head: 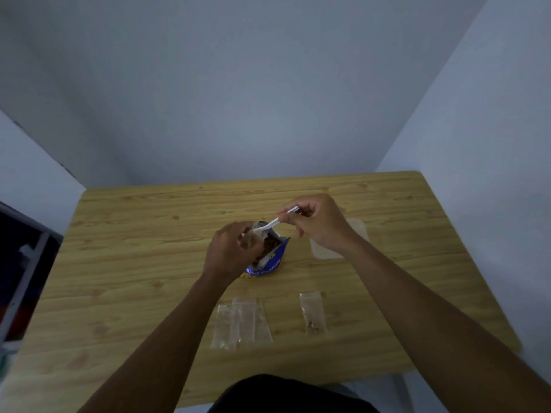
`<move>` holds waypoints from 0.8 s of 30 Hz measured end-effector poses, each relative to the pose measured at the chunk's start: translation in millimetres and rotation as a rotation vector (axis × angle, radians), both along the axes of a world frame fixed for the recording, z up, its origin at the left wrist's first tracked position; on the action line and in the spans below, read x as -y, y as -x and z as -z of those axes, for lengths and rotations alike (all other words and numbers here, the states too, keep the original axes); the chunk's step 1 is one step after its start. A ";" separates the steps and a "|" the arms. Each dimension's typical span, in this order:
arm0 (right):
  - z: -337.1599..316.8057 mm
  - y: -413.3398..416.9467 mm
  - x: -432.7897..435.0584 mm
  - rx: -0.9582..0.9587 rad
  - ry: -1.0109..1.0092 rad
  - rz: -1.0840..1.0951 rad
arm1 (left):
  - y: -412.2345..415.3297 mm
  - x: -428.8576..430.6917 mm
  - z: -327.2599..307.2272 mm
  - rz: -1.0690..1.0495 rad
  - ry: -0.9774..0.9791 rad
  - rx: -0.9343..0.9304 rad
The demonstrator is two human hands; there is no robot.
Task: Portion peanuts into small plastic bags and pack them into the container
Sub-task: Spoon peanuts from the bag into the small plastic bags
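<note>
**A:** Dead centre of the table, the blue peanut packet stands open, with brown peanuts showing at its mouth.

**B:** And the left hand is right on top of it. The fingers are curled round a small clear bag, holding it just above the packet's opening.

**A:** Over to the right hand. Thumb and fingertips pinch the handle of a white spoon. The handle slants down to the left, and the bowl end sits at the mouth of that small bag.

**B:** Any peanuts on the spoon?

**A:** Too blurred to tell.

**B:** Behind the right wrist, toward the table's right edge, there's a clear container on the wood. The wrist hides part of it.

**A:** Now closer to the near edge. A few empty bags lie flat and overlapping, just below the packet.

**B:** And to their right, set apart, is one filled bag. It has a little clump of peanuts at its near end.
</note>
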State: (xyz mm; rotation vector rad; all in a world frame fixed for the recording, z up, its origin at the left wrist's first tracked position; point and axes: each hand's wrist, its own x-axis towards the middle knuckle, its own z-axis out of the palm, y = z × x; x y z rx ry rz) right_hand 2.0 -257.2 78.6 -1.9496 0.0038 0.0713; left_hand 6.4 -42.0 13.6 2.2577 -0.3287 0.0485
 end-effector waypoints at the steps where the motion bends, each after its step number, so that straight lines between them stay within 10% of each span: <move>1: -0.2 -0.3 3.3 0.005 -0.039 0.007 | 1.4 -1.4 -0.3 -0.011 0.015 -0.003; 8: 4.1 1.1 22.3 -0.069 -0.266 0.336 | 12.2 -9.9 -0.2 -0.103 0.100 0.009; 15: 57.7 17.4 -3.9 -0.180 0.131 0.272 | 34.9 -9.4 0.1 -0.030 0.153 -0.053; 24: 83.7 58.0 -10.9 -0.231 0.013 0.556 | 70.3 11.5 19.4 0.054 0.441 -0.345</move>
